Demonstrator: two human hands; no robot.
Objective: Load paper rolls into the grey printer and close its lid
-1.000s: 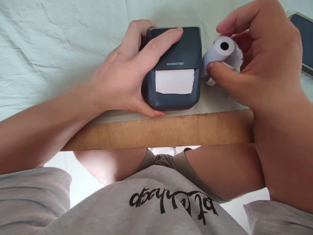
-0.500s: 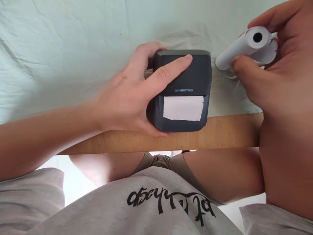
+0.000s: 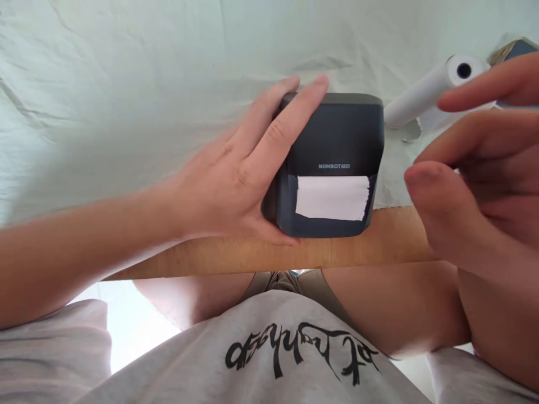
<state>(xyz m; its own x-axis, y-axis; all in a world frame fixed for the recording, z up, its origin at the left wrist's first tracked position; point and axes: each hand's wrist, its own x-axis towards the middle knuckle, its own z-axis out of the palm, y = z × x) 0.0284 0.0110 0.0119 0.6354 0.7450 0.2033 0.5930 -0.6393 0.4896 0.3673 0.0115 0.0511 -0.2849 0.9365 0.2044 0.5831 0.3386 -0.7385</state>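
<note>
A dark label printer (image 3: 337, 134) marked NIIMBOT stands near the table's front edge. From its front slot a torn strip of white paper (image 3: 332, 197) hangs out. My left hand (image 3: 252, 163) grips the printer's left side, with fingers over the back edge and the thumb at the front. To the right, my right hand (image 3: 467, 168) is in the air with fingers apart and nothing between them. Behind it a white paper roll (image 3: 433, 90) with a black core lies on the cloth, its loose end partly hidden by my fingers.
A pale green cloth (image 3: 147, 67) covers the table, leaving a bare wooden edge (image 3: 236, 258) at the front. At the far right, a dark blue flat object (image 3: 520, 47) is partly hidden behind my right hand. My legs are below the table edge.
My right hand has let go of the paper roll and moved towards the front. My left hand's fingers have shifted to the printer's back edge. The printer sits slightly further right in view.
</note>
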